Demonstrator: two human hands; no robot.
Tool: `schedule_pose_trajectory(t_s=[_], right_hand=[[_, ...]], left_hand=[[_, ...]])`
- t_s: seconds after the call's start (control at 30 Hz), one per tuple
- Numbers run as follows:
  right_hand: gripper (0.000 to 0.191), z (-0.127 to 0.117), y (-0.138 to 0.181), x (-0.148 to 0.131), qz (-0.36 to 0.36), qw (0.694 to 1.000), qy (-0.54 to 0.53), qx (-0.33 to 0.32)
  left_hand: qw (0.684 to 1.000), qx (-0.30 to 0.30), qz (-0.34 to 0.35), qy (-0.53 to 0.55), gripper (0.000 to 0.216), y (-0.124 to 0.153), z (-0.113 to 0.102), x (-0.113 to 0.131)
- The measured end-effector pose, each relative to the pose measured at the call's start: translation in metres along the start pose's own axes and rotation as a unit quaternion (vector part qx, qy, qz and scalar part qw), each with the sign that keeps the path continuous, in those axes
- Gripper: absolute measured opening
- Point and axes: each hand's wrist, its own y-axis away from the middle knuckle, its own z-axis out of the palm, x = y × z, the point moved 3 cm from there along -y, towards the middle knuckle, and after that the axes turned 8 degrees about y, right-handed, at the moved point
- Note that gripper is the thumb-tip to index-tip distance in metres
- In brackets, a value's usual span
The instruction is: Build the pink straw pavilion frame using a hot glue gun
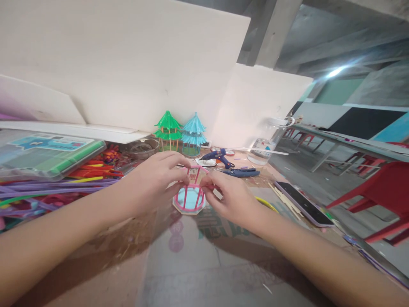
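A small pink frame [195, 199] with thin posts and rings, like a model pavilion without a roof, stands on a pale blue octagonal base [185, 209] in front of me. My left hand [161, 177] is closed at its upper left side, fingers curled against the frame. On the opposite side, my right hand [225, 194] pinches the frame near its middle ring with thumb and fingertips. The fingertips partly cover the ring and posts. Behind it stand two finished-looking model pavilions, one green [168, 128] and one light blue [194, 132].
A blue glue gun [220, 157] and dark blue pliers [241, 172] lie behind my right hand. To the right are a clear water bottle [263, 143] and a phone [303, 204]. Pipe cleaners [92, 184] and a clear plastic case [47, 155] crowd the left. White boards [128, 64] stand behind.
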Motion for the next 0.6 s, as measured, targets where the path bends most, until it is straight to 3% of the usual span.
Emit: schedule_pose_trajectory(t_s=[0.2,0.6], right_hand=[[0.010,0.0000,-0.0006,-0.0022,-0.015,0.999,0.029,0.015],[0.011,0.0012,-0.0037,-0.0001,0.024,1.000,0.016,-0.012]], left_hand=[[1.000,-0.005,-0.006,0.012,0.019,0.0006,0.0007,-0.0010],[1.000,-0.008,-0.006,0.001,0.020,-0.0001,-0.0003,0.0003]])
